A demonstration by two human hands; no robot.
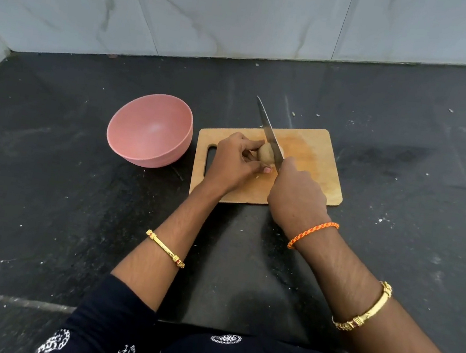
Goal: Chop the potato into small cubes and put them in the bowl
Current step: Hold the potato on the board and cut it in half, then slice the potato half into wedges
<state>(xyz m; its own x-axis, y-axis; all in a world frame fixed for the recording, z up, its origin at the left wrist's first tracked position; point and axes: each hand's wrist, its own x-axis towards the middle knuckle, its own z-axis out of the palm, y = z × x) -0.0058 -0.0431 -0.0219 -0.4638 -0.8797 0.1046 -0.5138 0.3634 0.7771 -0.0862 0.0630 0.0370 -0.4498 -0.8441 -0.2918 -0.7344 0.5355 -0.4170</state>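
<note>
We can't see the knife (269, 135) handle — the right hand (297, 196) swallows it — and the potato (266, 154) sits half hidden behind blade and left hand (232, 164) fingers.

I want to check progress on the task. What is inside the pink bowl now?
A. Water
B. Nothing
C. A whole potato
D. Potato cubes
B: the bowl shows only its bare pink inside, while the potato is on the board, held by the left hand under the knife.
</note>
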